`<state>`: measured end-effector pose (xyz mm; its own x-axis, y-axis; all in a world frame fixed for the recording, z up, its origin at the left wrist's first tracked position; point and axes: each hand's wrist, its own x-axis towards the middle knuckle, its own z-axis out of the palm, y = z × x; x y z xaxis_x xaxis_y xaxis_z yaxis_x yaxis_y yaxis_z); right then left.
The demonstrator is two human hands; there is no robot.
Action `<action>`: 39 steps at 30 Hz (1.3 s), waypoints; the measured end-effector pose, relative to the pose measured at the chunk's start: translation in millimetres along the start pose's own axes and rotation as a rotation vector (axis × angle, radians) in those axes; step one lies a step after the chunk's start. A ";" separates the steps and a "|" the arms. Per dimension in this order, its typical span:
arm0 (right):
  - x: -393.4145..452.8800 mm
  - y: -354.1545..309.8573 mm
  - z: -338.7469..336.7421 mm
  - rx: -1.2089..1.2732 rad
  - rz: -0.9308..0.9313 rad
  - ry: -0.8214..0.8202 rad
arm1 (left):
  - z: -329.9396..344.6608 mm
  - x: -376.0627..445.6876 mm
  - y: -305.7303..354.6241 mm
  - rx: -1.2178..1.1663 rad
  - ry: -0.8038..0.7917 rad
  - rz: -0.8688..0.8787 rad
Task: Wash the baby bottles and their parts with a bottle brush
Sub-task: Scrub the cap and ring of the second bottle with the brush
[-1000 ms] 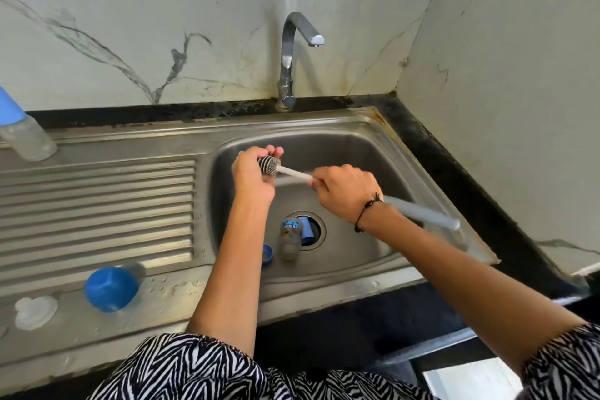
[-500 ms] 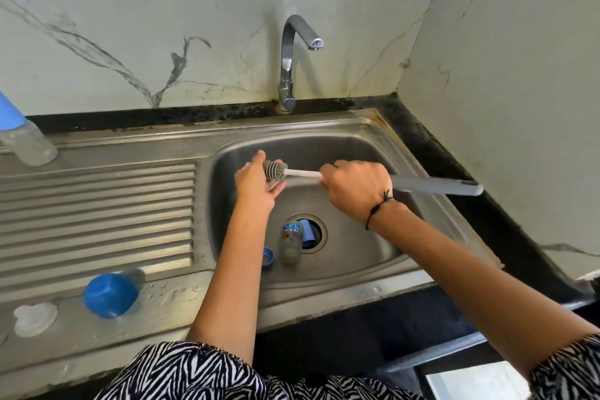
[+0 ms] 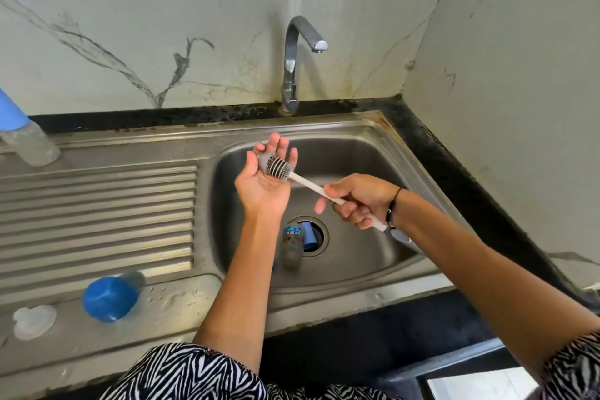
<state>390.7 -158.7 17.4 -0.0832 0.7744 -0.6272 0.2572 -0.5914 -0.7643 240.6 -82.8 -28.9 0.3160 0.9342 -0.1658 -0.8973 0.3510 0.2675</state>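
Observation:
My right hand grips the white handle of the bottle brush above the sink basin. Its bristle head lies across the upturned palm of my left hand, whose fingers are spread and straight. Below my hands a clear baby bottle with a printed label lies in the basin beside a blue part in the drain. A bottle with a blue cap lies on the drainboard at the front left, next to a clear teat.
The tap stands behind the basin, with no water running. Another bottle with a blue top stands at the far left edge. The ribbed drainboard spreads left of the basin. Marble walls close in behind and to the right.
My left hand has uncurled from around the brush head and now lies palm up under it. My right hand has tipped the handle end downward and toward me.

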 end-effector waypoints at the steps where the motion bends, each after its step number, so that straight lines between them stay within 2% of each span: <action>1: 2.0 0.6 1.2 -0.083 -0.036 0.094 | 0.1 1.9 -0.8 0.107 0.061 -0.016; 2: 3.2 0.2 5.4 -0.249 -0.090 0.233 | -1.1 4.6 -2.1 0.251 0.149 -0.031; 5: 4.6 1.7 21.9 -1.001 -0.196 0.618 | -4.2 7.8 -9.5 0.646 0.394 -0.089; 6: 3.6 2.4 27.3 -1.175 -0.216 0.682 | -3.9 7.6 -11.9 0.679 0.436 -0.094; 8: 5.7 6.2 32.8 -1.292 -0.264 0.722 | -4.4 6.9 -12.9 0.615 0.463 -0.067; 10: 9.7 6.7 32.8 -1.141 -0.272 0.656 | -7.4 9.4 -10.8 0.522 0.424 -0.019; 12: 18.2 7.1 30.4 -0.747 -0.271 0.503 | -12.6 11.5 -9.6 0.437 0.355 0.028; 14: 24.7 9.0 26.1 -0.304 -0.179 0.321 | -16.6 13.4 -9.5 0.359 0.311 0.045; 15: 26.6 9.7 22.8 -0.167 -0.105 0.221 | -18.6 14.9 -9.3 0.335 0.301 0.048; 17: 30.5 11.6 14.0 -0.057 0.030 0.050 | -21.8 18.9 -8.8 0.348 0.319 0.064; 20: 38.2 14.8 4.4 -0.104 0.114 0.006 | -37.3 28.7 -10.2 0.613 0.466 0.031; 23: 48.1 22.6 -2.7 -0.273 0.121 0.144 | -62.0 38.7 -7.1 0.858 0.664 -0.087; 25: 57.5 29.7 -9.0 -0.324 0.131 0.229 | -79.0 45.0 -4.7 1.029 0.715 -0.144; 32: 90.6 42.9 -16.6 -0.286 0.222 0.249 | -109.4 66.2 -16.6 1.983 0.503 -0.394; 35: 101.0 48.1 -19.3 -0.289 0.251 0.222 | -120.2 73.9 -20.4 2.191 0.435 -0.481; 39: 112.1 52.0 -26.2 -0.309 0.256 0.227 | -129.2 78.0 -25.5 2.236 0.448 -0.533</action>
<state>419.9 -96.7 -88.7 0.2245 0.6620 -0.7151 0.5194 -0.7022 -0.4870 248.4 -27.2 -171.3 -0.0187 0.8132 -0.5816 0.9072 0.2583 0.3320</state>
